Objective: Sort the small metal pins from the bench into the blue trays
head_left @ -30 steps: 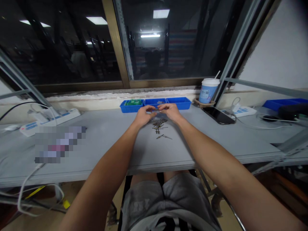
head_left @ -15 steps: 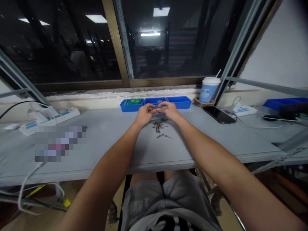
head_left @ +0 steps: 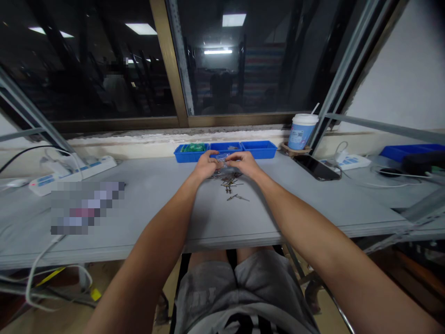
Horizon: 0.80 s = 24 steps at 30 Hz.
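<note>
The person's left hand (head_left: 207, 165) and right hand (head_left: 246, 163) are near each other above the far half of the grey surface (head_left: 236, 222), fingertips turned inward with a narrow gap between them. In that gap is a small, crinkled clear plastic bag (head_left: 223, 159), and the fingers of each hand are closed on it, one from either side; what it contains is too small and blurred to tell. Just below the bag, between the wrists, slender metal pins (head_left: 228, 180) lie in a loose, crossing heap on the surface, partly hidden by the left hand. Two of them rest a little apart from the heap, toward the person, at an angle to one another. Beyond the hands, three blue bins stand side by side along the wall: the left bin (head_left: 179, 157) holds green packets (head_left: 193, 147), the middle bin (head_left: 215, 147) has a few small pale pieces in it, and the right bin (head_left: 259, 150) stands beside it. Farther right, a blue and white lidded cup (head_left: 301, 132) with a straw sits in a cardboard holder (head_left: 295, 149), and a dark phone (head_left: 317, 167) lies flat near a white power strip (head_left: 351, 161). On the far left, a longer power strip (head_left: 73, 175) carries plugs, with a pixelated object (head_left: 86, 208) in front of it. A dark window (head_left: 243, 83) with reflected lights rises behind everything.
</note>
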Each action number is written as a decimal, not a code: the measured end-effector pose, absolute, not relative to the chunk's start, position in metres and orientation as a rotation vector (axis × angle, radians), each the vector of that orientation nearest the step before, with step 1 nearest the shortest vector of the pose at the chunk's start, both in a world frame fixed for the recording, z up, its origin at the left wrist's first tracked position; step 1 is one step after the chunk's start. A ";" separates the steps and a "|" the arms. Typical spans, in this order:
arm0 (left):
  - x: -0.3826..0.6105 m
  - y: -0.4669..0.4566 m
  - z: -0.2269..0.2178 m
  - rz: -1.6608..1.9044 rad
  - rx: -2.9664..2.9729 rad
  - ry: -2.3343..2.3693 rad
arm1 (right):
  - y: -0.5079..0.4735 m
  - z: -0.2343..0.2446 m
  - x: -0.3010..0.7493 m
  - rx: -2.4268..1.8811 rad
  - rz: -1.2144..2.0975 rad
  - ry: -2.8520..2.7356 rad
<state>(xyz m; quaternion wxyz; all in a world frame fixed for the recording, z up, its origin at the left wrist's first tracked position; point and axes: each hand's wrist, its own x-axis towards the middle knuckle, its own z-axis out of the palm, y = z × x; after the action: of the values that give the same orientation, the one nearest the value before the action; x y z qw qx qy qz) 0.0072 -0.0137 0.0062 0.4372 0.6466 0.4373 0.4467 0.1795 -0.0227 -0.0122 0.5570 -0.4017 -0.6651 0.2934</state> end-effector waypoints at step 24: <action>0.001 -0.006 -0.006 1.263 2.156 1.413 | 0.009 -0.016 0.195 -1.606 0.276 -1.623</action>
<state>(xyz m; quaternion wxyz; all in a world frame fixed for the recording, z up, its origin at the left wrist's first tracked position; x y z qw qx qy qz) 0.0015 -0.0056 -0.0064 0.1351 0.7443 0.4876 0.4359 0.1954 0.0089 -0.0164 0.4086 -0.6375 -0.6440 0.1096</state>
